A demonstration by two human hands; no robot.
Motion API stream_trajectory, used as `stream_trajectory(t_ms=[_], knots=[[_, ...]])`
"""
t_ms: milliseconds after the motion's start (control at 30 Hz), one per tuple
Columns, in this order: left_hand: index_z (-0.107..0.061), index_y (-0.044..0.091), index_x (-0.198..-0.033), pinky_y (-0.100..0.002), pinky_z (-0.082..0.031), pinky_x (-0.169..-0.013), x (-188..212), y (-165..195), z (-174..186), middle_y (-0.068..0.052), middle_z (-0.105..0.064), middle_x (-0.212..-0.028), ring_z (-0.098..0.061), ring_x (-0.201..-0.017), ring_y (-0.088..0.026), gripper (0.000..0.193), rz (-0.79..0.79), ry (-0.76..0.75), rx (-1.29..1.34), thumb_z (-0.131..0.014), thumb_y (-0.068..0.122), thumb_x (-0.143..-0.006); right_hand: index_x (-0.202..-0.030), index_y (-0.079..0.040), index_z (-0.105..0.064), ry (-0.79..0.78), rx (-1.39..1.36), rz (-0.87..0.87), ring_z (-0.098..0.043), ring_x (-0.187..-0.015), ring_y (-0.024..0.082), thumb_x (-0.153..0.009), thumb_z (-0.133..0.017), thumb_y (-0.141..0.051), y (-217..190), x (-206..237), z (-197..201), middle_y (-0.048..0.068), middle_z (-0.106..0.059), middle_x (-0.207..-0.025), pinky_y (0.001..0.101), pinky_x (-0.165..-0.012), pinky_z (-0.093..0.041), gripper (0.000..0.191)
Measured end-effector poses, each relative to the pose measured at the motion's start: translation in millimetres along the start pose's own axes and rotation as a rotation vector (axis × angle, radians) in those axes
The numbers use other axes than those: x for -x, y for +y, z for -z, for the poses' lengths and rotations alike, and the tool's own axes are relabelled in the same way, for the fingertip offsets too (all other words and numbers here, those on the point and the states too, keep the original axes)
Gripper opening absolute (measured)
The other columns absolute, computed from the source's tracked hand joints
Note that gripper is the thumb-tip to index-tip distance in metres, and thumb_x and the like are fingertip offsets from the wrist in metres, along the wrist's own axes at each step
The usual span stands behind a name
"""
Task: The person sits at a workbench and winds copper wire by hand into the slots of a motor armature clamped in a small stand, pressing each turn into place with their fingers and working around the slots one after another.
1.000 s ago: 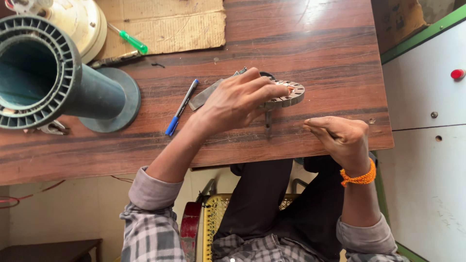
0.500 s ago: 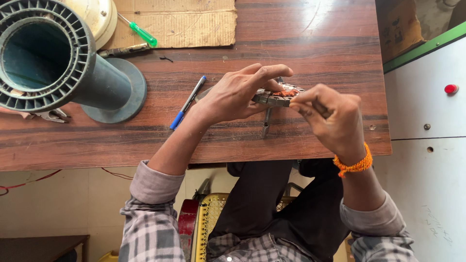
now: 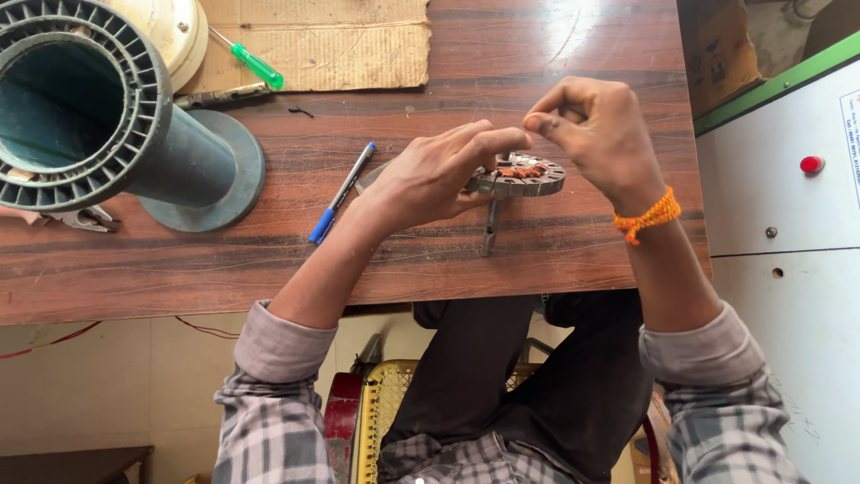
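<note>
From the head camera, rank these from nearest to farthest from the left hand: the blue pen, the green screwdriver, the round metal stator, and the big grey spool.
Nearest to farthest from the left hand:
1. Round metal stator, under its fingertips, toward the right hand.
2. Blue pen, on the table just left of the wrist.
3. Green screwdriver, up left on the cardboard.
4. Big grey spool, at the far left edge.

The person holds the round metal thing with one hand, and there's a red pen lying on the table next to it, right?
Not quite: the pen is blue, not red, as the head view shows. The rest holds: the left hand holds the round metal part, and the pen lies on the wooden table beside it.
</note>
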State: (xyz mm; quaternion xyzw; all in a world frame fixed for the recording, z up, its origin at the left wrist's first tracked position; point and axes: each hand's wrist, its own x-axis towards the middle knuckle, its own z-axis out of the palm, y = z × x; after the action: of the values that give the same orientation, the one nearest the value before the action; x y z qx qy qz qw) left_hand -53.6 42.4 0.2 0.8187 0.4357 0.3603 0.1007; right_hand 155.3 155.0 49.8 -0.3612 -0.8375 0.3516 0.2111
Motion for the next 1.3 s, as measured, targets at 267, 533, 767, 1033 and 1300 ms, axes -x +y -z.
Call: stream_trajectory(t_ms=[267, 533, 767, 1033, 1300], knots=[[-0.014, 0.021, -0.162, -0.035, -0.061, -0.065, 1, -6, 5, -0.001, -0.063, -0.086, -0.067, -0.071, -0.016, 0.102, 0.127, 0.036, 0.259, -0.081, 0.052, -0.091, -0.096, -0.001, -0.076, -0.077, 0.164, 0.079, -0.061, -0.066, 0.011, -0.092, -0.077, -0.009, 8, -22, -13, 0.007, -0.069, -0.074, 0.0307, -0.057, -0.048, 0.008], [-0.008, 0.021, -0.162, -0.032, -0.036, -0.056, -14, -12, -7, 0.001, -0.051, -0.060, -0.053, -0.055, -0.014, 0.109, 0.758, 0.012, 0.414, -0.077, 0.050, -0.082, -0.096, -0.001, -0.075, -0.011, 0.193, 0.310, -0.064, -0.065, 0.010, -0.096, -0.080, -0.012, -1, -29, -22, 0.007, -0.073, -0.080, 0.0272, -0.057, -0.049, 0.012], [-0.040, 0.013, -0.151, -0.030, -0.047, -0.063, -2, -34, -9, -0.001, -0.064, -0.072, -0.063, -0.066, -0.009, 0.077, 0.649, 0.009, 0.723, -0.070, 0.031, -0.082, -0.096, -0.004, -0.077, -0.025, 0.276, 0.266, -0.057, -0.057, 0.009, -0.096, -0.084, -0.018, -11, -34, -24, 0.004, -0.070, -0.075, 0.0260, -0.050, -0.042, 0.017], [-0.075, 0.008, -0.107, -0.024, -0.050, -0.067, -5, -44, -12, 0.001, -0.073, -0.082, -0.066, -0.075, -0.007, 0.025, 0.471, -0.071, 0.996, -0.078, 0.027, -0.091, -0.103, -0.003, -0.076, -0.092, 0.243, 0.145, -0.059, -0.061, 0.005, -0.098, -0.079, -0.015, -43, 0, 6, 0.005, -0.070, -0.074, 0.0235, -0.051, -0.043, 0.013], [-0.076, 0.011, -0.108, -0.027, -0.058, -0.080, -7, -38, -6, 0.002, -0.076, -0.091, -0.069, -0.086, -0.007, 0.023, 0.339, -0.121, 0.955, -0.078, 0.027, -0.092, -0.102, -0.005, -0.077, -0.120, 0.170, -0.013, -0.051, -0.051, 0.007, -0.091, -0.081, -0.014, -61, 37, 11, 0.004, -0.072, -0.067, 0.0264, -0.044, -0.034, 0.015]])
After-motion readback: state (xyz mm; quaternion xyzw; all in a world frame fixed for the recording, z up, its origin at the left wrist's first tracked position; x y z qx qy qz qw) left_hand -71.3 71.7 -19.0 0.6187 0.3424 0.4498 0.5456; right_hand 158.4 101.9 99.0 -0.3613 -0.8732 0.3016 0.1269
